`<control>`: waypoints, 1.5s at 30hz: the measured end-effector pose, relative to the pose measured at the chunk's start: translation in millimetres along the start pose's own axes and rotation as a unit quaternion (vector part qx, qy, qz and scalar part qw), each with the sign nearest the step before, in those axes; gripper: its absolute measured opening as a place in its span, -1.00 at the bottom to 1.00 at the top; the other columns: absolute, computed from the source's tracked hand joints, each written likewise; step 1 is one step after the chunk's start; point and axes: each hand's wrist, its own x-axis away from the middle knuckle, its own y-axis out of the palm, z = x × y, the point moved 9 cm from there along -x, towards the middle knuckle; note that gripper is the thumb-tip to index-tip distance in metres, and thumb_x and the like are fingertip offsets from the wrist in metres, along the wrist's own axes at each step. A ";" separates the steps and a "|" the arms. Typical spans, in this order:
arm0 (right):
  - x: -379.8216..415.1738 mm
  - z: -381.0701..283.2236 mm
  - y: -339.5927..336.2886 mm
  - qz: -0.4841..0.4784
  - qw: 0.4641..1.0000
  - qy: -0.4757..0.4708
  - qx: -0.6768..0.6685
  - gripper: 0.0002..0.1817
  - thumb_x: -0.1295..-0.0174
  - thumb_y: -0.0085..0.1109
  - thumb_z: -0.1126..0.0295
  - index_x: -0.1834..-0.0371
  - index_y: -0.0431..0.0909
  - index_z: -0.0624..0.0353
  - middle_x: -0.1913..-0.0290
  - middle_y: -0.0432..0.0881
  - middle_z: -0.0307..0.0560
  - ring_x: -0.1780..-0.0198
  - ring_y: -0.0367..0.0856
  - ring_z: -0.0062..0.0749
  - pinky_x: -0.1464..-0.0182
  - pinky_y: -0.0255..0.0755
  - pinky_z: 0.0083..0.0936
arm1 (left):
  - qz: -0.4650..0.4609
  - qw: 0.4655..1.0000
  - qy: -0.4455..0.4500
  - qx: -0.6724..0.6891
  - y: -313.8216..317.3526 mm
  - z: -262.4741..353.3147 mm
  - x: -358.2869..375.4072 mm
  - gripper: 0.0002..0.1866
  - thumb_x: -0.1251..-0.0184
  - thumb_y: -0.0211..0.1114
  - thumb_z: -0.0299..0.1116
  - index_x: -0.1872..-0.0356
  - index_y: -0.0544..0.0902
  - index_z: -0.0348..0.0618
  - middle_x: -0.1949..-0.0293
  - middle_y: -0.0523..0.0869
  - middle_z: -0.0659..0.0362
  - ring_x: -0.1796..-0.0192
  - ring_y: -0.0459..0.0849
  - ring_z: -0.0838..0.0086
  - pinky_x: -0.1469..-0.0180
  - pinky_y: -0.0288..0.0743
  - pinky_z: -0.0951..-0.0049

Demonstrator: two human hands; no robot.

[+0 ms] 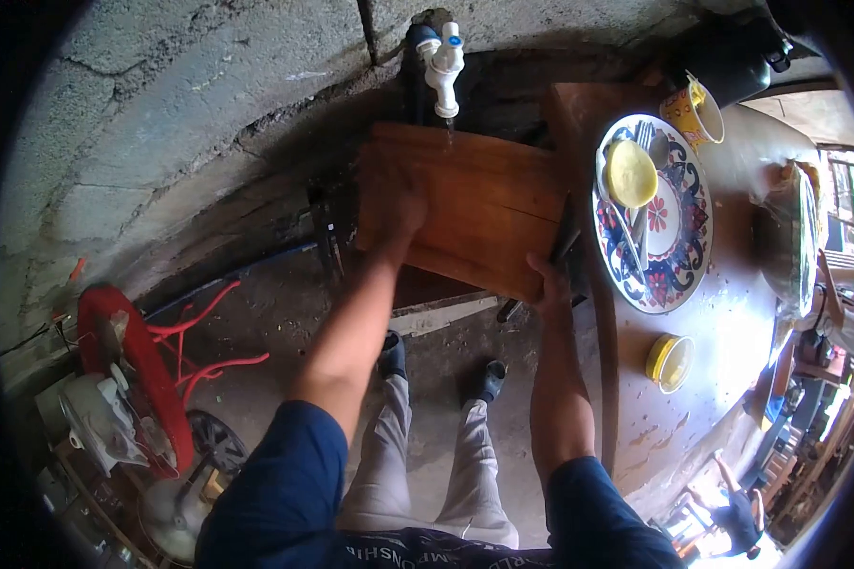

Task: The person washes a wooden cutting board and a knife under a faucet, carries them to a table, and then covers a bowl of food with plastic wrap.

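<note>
A reddish-brown wooden board (489, 204), perhaps a cutting board, is tilted below a white plastic tap (445, 71). A thin stream of water runs from the tap toward the board's upper part. My left hand (403, 201) lies against the left part of the board's face; its fingers are dark and blurred. At the lower right corner, my right hand (548, 284) grips the board's edge, with the thumb on the face and the other fingers mostly hidden.
Right stands a table (626, 417) bearing a patterned plate (669, 261) with cutlery and a yellow bowl (632, 174), a yellow cup (671, 364) and a patterned cup (693, 116). Left is a red wheelbarrow (133, 379). A concrete wall (209, 95) rises behind. Another person (735, 517) is far right.
</note>
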 end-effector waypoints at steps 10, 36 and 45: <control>-10.8 -12.7 -7.1 -0.060 0.980 -0.167 0.085 -0.34 0.00 0.49 0.38 -0.26 0.52 0.06 -0.14 0.58 0.04 -0.12 0.60 -0.10 -0.14 0.54 -0.21 | -0.186 0.961 0.201 0.042 -20.8 112.6 81.3 -0.29 -0.53 -0.01 -0.01 -0.53 0.19 -0.27 -0.56 0.14 -0.19 -0.61 0.01 -0.12 -0.60 -0.20 -0.14; -63.3 -11.9 116.0 -0.048 0.974 -0.080 0.209 -0.54 -0.46 0.03 -0.16 0.29 0.58 0.00 0.50 0.47 -0.40 0.56 0.35 -0.67 0.54 0.23 -0.59 | -0.118 0.786 -0.352 0.495 -169.3 -175.5 144.0 -0.25 -0.49 0.26 0.03 -0.49 0.25 -0.21 -0.45 0.35 0.08 -0.49 0.28 0.36 -0.50 0.14 0.28; -22.1 -74.3 272.4 -0.213 0.973 -0.076 0.045 -0.69 -0.57 -0.05 0.20 -0.14 0.46 0.21 0.26 0.68 -0.10 0.27 0.68 -0.39 0.17 0.58 -0.41 | -0.109 0.796 -0.344 0.486 -195.8 -180.1 143.6 -0.31 -0.50 0.23 0.08 -0.42 0.33 -0.20 -0.32 0.47 0.08 -0.38 0.39 0.37 -0.44 0.21 0.30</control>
